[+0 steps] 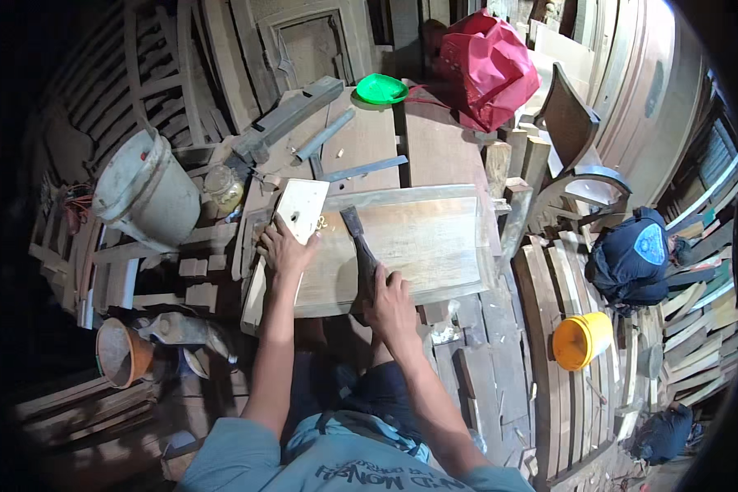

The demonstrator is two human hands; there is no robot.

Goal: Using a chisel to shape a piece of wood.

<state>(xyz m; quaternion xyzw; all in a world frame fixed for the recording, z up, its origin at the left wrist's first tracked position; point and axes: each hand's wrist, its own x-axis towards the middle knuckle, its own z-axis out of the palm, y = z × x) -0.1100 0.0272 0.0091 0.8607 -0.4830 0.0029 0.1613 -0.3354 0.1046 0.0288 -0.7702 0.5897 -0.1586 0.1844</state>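
Note:
My left hand (287, 250) grips the lower end of a pale wooden block (303, 202), which tilts up and has a small dark hole in its face. My right hand (392, 307) is closed around a dark tool (366, 266) with a long shaft and a flat, widening end; its exact kind is unclear. That flat end points away from me, just right of the block and apart from it. Beneath both lies a framed wooden panel (418, 246), flat on the bench. A few curled wood shavings (321, 222) rest beside the block.
Along the bench's far side are a long hand plane (291, 116), a grey tube (325, 134), a green dish (381, 88) and a crumpled red bag (488, 70). A white bucket (160, 197) and a jar (224, 190) stand left. Rightward are a yellow bucket (574, 340) and a person (631, 262).

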